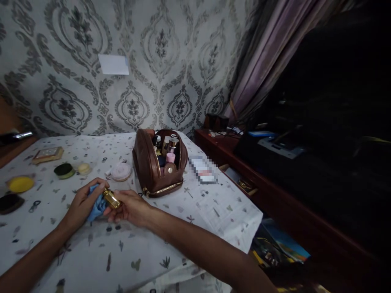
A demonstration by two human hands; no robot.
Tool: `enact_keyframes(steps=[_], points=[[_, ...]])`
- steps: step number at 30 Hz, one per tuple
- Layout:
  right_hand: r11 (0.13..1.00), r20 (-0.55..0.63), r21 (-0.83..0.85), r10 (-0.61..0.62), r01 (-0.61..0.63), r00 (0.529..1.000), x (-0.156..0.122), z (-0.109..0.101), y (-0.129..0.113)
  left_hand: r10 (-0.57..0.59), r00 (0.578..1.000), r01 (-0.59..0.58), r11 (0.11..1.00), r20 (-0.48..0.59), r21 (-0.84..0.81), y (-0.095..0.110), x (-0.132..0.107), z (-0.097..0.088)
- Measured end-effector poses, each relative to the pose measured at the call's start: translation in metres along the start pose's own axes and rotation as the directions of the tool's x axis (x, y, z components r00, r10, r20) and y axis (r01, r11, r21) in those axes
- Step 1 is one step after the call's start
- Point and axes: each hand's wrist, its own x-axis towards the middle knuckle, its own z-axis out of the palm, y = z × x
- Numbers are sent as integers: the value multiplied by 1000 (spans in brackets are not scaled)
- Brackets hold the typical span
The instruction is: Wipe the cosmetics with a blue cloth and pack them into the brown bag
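Observation:
Between my two hands is a small shiny gold bottle (112, 199), tilted over the table. My right hand (131, 207) is closed round its lower end. My left hand (84, 203) grips a crumpled blue cloth (97, 205), its fingers at the bottle's upper end. Just beyond my right hand stands a brown leather cosmetic bag (143, 162), unzipped at the top. Inside it several small bottles and a pink-capped container (170, 157) show. The fingers partly cover the bottle and cloth.
Left on the patterned tablecloth (128, 252) lie a pale round compact (121, 171), a cream jar (84, 168), a dark-lidded round container (64, 170), a yellow round container (20, 184) and a dark oval object (10, 202). A blurred-out flat object (203, 170) lies right of the bag.

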Motion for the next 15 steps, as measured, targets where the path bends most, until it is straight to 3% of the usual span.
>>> enact_keyframes(steps=[3, 7, 10, 15], points=[[995, -30, -59, -86, 84, 996, 2, -2, 3, -8, 1000, 8, 1000, 5, 15, -1, 1, -1], [952, -126, -211, -253, 224, 959, 7, -3, 11, 72, 997, -70, 991, -11, 111, 7, 1, 3], [900, -199, -315, -373, 301, 906, 9, -4, 13, 158, 987, -154, 968, -6, 199, 17, 2, 6], [754, -196, -502, -577, 425, 793, 6, -4, 3, 238, 967, -255, 914, 92, 315, 30, 6, 5]])
